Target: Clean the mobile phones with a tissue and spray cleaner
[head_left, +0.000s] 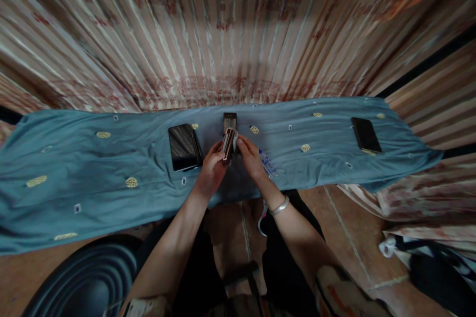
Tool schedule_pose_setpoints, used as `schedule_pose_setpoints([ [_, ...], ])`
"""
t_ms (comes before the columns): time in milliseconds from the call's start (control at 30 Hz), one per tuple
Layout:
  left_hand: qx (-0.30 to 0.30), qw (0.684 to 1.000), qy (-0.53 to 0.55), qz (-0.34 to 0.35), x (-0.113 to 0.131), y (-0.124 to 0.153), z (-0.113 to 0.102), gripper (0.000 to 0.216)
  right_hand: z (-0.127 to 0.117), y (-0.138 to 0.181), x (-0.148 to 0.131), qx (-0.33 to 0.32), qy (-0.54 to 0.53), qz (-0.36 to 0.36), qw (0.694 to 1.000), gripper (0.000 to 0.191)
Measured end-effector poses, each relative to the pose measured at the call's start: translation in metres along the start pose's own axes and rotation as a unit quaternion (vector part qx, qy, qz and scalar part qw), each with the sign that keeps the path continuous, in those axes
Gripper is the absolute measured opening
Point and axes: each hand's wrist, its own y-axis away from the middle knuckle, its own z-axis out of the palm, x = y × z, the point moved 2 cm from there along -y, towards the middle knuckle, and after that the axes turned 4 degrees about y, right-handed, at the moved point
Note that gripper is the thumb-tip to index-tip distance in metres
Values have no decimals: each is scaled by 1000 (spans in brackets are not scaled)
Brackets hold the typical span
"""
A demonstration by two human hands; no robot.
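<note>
My left hand is closed around a small, dark, glossy block with a brownish metallic edge, held tilted above the cloth. Its exact kind is too small to make out. Against the block's right side my right hand pinches a small whitish piece, perhaps cloth or paper. Just beyond the hands lies a small dark box with a patterned face. To the left of my left hand rests a black, shiny tablet-like slab, with another dark flat thing partly under it.
A blue cloth with yellow prints covers the long table. A dark phone lies far right. A blue and clear plastic packet sits beside my right wrist. Pleated curtains hang behind. A round black ribbed thing stands at lower left.
</note>
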Motion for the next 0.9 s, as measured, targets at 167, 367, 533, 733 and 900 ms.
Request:
schedule_pose_setpoints([
  [167,3,1000,15,5,-1,-4,0,42,9,6,4,-37,-9,25,999,44],
  [367,-14,1000,20,10,-2,-5,2,39,12,14,0,-41,-24,27,998,44],
  [533,4,1000,9,9,-5,-8,-1,35,11,18,0,-43,13,16,999,38],
  [733,26,1000,-10,9,-1,-14,-9,23,12,30,4,-77,52,-4,996,35],
  [900,56,998,10,-5,1,-18,-14,17,11,43,-6,-107,133,-83,982,39],
])
